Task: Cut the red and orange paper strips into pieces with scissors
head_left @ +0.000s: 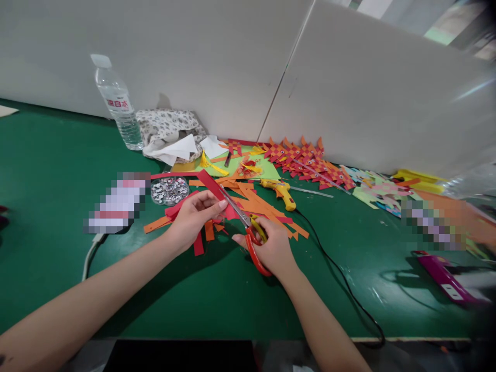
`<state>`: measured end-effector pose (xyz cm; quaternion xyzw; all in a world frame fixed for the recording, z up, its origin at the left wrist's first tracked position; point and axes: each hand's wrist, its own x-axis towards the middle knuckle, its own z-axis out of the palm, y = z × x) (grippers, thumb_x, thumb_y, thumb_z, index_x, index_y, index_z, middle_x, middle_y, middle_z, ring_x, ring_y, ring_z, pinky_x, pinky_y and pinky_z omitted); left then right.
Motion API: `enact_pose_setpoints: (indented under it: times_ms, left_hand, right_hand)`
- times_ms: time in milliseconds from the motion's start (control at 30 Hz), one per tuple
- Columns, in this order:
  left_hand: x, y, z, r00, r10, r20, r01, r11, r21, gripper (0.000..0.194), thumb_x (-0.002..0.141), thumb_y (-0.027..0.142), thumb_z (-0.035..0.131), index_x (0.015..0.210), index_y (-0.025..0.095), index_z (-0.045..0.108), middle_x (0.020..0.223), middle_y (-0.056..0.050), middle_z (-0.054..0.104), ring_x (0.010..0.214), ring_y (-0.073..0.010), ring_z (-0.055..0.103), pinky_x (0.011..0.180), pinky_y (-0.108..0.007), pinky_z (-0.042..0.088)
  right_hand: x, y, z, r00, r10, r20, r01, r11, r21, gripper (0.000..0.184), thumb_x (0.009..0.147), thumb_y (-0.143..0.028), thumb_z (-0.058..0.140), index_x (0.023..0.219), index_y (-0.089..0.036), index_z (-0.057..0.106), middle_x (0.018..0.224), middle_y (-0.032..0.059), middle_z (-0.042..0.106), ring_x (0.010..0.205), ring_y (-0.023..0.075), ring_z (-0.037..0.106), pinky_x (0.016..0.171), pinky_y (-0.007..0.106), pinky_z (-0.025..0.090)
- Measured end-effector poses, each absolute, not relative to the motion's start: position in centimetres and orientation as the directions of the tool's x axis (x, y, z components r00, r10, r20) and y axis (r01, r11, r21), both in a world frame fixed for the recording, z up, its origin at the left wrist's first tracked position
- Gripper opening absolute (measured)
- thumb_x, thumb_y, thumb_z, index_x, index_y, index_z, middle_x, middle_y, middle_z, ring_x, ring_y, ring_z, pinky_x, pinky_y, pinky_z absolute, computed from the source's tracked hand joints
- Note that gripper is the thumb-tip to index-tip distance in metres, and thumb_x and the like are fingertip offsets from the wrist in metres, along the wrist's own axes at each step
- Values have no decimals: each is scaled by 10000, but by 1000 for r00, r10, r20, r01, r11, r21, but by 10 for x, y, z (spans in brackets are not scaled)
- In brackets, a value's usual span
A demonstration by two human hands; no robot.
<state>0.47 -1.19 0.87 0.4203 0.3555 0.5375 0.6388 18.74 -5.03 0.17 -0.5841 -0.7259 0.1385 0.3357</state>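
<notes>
My left hand (199,214) pinches a red paper strip (209,183) between thumb and fingers, its free end pointing up and to the left. In my right hand (273,245) is a pair of scissors (256,253) with red handles; its blades reach up-left to the strip beside my left fingertips. Whether the blades have cut into the paper I cannot tell. A yellow object (258,227), partly hidden, also shows at my right fingers. Below and behind both hands lie loose orange paper strips (263,204) and several red ones.
A yellow glue gun (284,195) with a black cord lies right of the strips. Behind are woven red-orange paper fish (306,160). A tray of googly eyes (169,190), a water bottle (120,108) and a blurred phone (118,204) stand left. A purple power strip (442,279) lies right.
</notes>
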Motion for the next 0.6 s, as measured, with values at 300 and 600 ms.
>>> enact_pose_setpoints:
  times_ms: [300, 600]
  left_hand:
    - [4, -12, 6, 209, 978, -9, -415, 97, 905, 159, 679, 275, 746, 728, 173, 634, 663, 34, 606, 580, -63, 577, 599, -170, 503]
    - [4, -14, 14, 105, 994, 21, -441, 27, 897, 194, 667, 260, 747, 786, 174, 620, 739, 33, 576, 616, -75, 583, 622, -193, 529]
  right_hand:
    - [188, -51, 2, -80, 938, 337, 750, 279, -599, 430, 629, -492, 709, 586, -214, 385, 513, -73, 332, 475, 89, 312, 481, 227, 302]
    - [189, -50, 2, -83, 937, 340, 745, 285, -603, 425, 631, -520, 700, 589, -214, 408, 511, -68, 356, 468, 92, 340, 460, 227, 303]
